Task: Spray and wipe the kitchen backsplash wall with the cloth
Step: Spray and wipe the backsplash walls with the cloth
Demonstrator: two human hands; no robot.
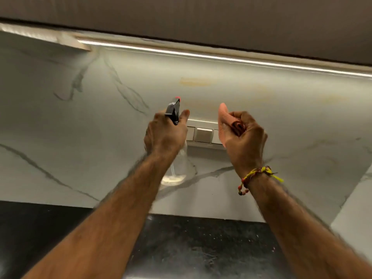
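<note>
The backsplash wall is pale marble with grey veins and yellowish stains in its upper middle. My left hand grips a clear spray bottle by its neck, the black trigger head with a red nozzle tip pointing at the wall. My right hand is closed around a bunched pink cloth, held up close to the wall, just right of the bottle. Whether the cloth touches the wall I cannot tell.
A row of beige wall switches sits on the backsplash between my hands. A dark speckled countertop runs below. An upper cabinet with a lit light strip overhangs the wall. A beaded bracelet circles my right wrist.
</note>
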